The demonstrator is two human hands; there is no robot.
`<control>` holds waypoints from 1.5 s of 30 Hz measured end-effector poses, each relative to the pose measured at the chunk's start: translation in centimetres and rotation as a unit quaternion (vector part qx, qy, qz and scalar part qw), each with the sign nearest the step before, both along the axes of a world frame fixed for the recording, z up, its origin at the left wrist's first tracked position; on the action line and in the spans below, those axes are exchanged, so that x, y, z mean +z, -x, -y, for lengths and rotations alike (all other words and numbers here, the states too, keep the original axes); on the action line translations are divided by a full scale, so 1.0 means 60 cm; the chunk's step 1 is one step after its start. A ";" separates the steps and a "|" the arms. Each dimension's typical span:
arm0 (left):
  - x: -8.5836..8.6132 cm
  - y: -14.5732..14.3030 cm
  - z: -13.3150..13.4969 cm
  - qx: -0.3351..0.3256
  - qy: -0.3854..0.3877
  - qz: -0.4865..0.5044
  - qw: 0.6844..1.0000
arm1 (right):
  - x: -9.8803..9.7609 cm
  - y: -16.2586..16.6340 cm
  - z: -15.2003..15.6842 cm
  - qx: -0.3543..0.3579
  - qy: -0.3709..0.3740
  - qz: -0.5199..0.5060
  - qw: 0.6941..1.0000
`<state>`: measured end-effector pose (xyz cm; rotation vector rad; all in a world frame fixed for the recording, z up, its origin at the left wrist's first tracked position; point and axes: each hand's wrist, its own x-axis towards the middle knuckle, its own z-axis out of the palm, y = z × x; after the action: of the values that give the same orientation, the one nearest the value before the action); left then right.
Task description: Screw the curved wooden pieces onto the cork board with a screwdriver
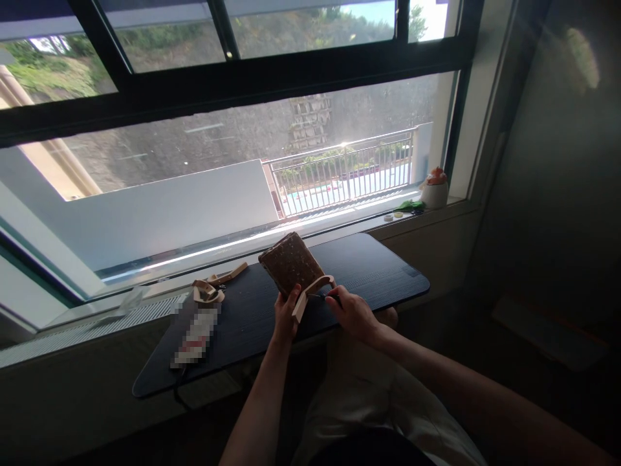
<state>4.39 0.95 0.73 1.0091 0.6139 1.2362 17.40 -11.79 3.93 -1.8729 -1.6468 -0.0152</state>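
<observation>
My left hand [287, 312] is closed around the lower edge of a thick brown speckled board [291, 262], which it holds tilted above the dark table. A pale curved wooden piece [301, 305], shaped like a handle, lies against the board's near side, with my left thumb beside it. In my closed right hand [353, 312] is a thin dark tool [317, 296], its slim shaft pointing left toward the inside of the curved piece. The tool's tip is too small to make out. More curved wooden pieces [207, 294] rest at the table's left side.
The small black table [373, 272] stands against the window sill. A blurred-out packet [196, 336] lies on its left part. On the sill at right are a white container with an orange top [435, 188] and small round items [389, 218]. My legs are beneath the table's near edge.
</observation>
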 end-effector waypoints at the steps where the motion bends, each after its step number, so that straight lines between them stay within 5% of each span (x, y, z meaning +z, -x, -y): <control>1: 0.001 0.000 0.001 -0.004 -0.001 -0.004 1.000 | -0.001 -0.003 0.000 -0.009 0.012 -0.036 0.999; 4: 0.000 0.000 0.002 -0.010 -0.008 -0.011 1.000 | 0.006 -0.014 0.006 -0.003 0.036 -0.042 0.998; 12: -0.003 -0.002 0.001 -0.004 -0.002 0.007 1.000 | 0.039 -0.011 0.019 0.118 -0.030 0.219 0.968; 15: -0.005 -0.002 -0.002 -0.002 -0.006 0.008 1.000 | 0.025 -0.002 0.009 0.109 -0.021 0.175 0.978; 20: -0.008 -0.003 -0.006 0.000 -0.009 -0.001 1.000 | 0.010 -0.002 -0.007 -0.002 -0.003 0.033 0.999; 29: 0.007 0.031 -0.016 -0.032 0.092 -0.055 0.994 | 0.135 -0.029 0.004 0.009 -0.062 0.057 0.996; 33: 0.006 0.079 -0.011 -0.094 0.111 -0.120 0.982 | 0.148 -0.023 -0.009 0.034 -0.048 0.055 0.997; 35: 0.005 0.107 -0.009 -0.055 0.098 -0.155 0.981 | 0.142 -0.013 -0.016 0.045 -0.043 0.055 0.997; 40: 0.001 0.173 -0.007 0.170 -0.054 -0.219 0.959 | 0.137 0.019 -0.022 0.081 -0.048 0.046 0.994; 45: -0.014 0.207 0.005 0.223 -0.139 -0.194 0.945 | 0.149 0.048 -0.022 0.120 -0.070 0.014 0.990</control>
<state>-8.06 0.66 -0.11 1.4217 1.0374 1.5631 14.50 -10.49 12.88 -1.5687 -1.8307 -0.0540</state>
